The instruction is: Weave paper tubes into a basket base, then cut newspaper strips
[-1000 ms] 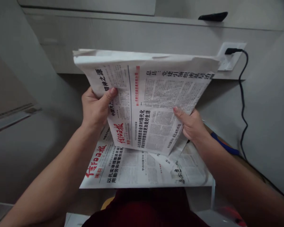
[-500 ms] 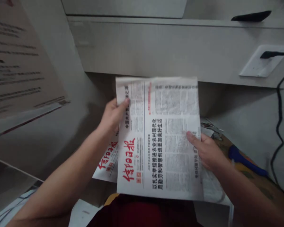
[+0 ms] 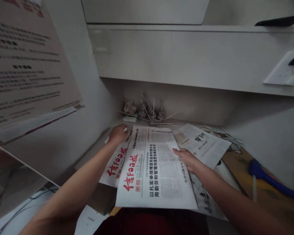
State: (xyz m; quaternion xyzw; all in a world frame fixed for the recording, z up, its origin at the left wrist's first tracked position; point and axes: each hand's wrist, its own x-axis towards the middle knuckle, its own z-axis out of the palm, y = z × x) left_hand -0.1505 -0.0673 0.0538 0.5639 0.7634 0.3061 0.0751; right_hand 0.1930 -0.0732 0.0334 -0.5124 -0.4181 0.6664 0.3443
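A folded newspaper [image 3: 166, 182] with a red title and black headlines lies low in front of my body, its front edge near my lap. My right hand [image 3: 187, 159] grips its right edge, thumb on top. My left hand [image 3: 117, 134] is at the upper left, beside the far corners of this newspaper and a second newspaper [image 3: 116, 163] partly under it. The left fingers are curled, and small white bits show at them; what they hold is unclear.
Dried pods and sticks [image 3: 152, 112] stand at the back of the recess. Printed sheets [image 3: 203, 143] lie to the right, near a blue-handled tool [image 3: 271, 181] on brown cardboard. A white cabinet panel [image 3: 173, 58] overhangs the recess; a socket [image 3: 283, 68] is at right.
The newspaper has gone down and now lies lower and flatter. My left hand has left its left edge and moved toward the back. The view has shifted, showing the recess behind.
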